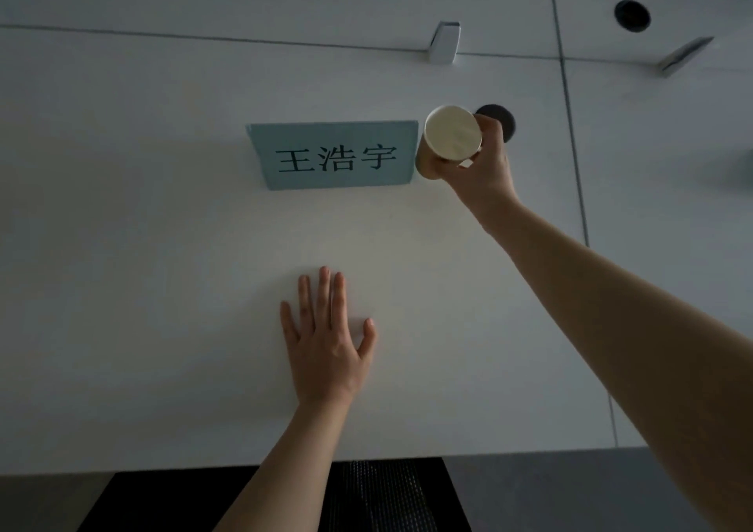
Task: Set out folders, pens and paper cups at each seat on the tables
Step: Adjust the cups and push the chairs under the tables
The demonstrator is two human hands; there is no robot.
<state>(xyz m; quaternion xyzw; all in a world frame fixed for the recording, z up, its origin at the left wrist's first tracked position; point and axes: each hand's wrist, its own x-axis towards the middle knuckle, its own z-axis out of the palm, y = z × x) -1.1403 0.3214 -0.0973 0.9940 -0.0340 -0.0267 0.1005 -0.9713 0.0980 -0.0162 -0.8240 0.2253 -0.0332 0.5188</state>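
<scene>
My right hand (487, 164) grips a tan paper cup (450, 134) just right of a teal name card (332, 156) that bears black characters. The cup's open mouth faces up toward me, and its base is at or just above the white table (163, 246). My left hand (326, 340) lies flat on the table near the front edge, fingers straight and spread, holding nothing. No folder or pen shows at this seat.
A dark round cable port (503, 117) sits right behind the cup, another (631, 16) lies further back right. Other name cards (444, 42) (684, 54) stand on the far side. A black mesh chair back (366, 495) is below the table edge.
</scene>
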